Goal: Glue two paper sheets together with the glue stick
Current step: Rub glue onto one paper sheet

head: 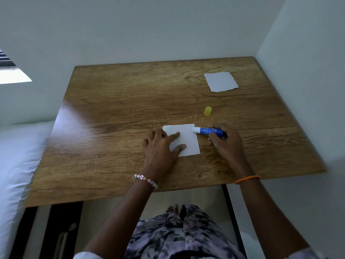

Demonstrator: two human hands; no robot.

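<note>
Wooden table held it all. My left hand lay flat, fingers spread, pinning near paper sheet. Right hand clamped on glue stick, tip touching sheet's rt edge. 2nd sheet far rt; yellow cap btwn.

A wood-grain tabletop fills the middle, pushed into a corner of pale walls. At nine o'clock lies a white bed. At ten o'clock, a bright window. Beaded bracelet and orange braided band sit near six o'clock.
</note>
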